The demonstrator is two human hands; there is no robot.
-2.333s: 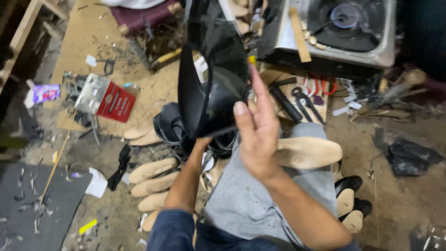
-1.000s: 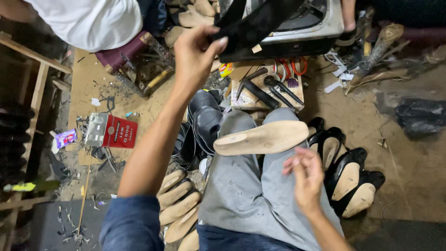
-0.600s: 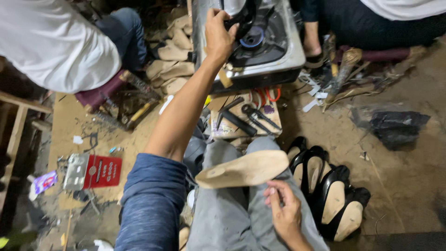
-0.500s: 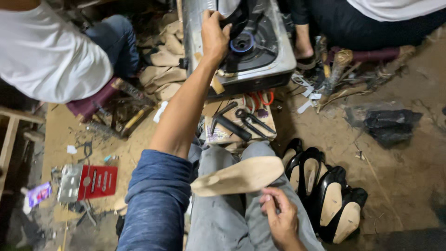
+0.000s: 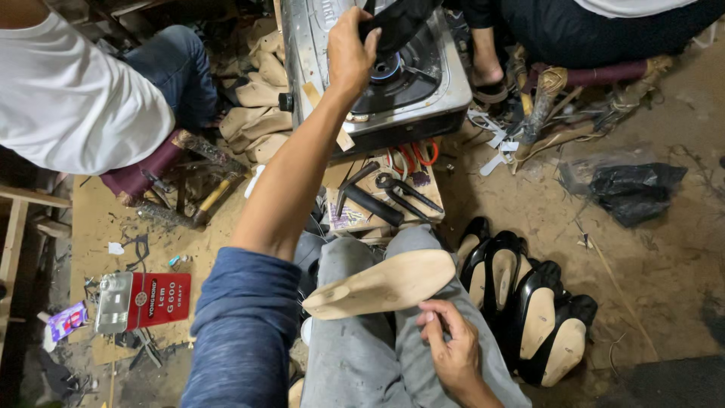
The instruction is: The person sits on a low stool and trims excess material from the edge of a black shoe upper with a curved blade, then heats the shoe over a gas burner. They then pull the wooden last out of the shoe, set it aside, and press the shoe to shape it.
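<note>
Head view, left hand [image 5: 349,51] clamped on a black shoe upper [image 5: 396,19] over the gas stove [image 5: 423,83] burner, right hand [image 5: 451,349] loosely curled on the lap, fingertips touching the wooden shoe last [image 5: 381,283] lying across the knees

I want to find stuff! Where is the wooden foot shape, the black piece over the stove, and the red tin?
wooden foot shape [image 5: 385,283], head view, middle of its flat sole.
black piece [image 5: 400,19], head view, part beyond the left hand's fingers.
red tin [image 5: 162,300], head view, red lid face.
</note>
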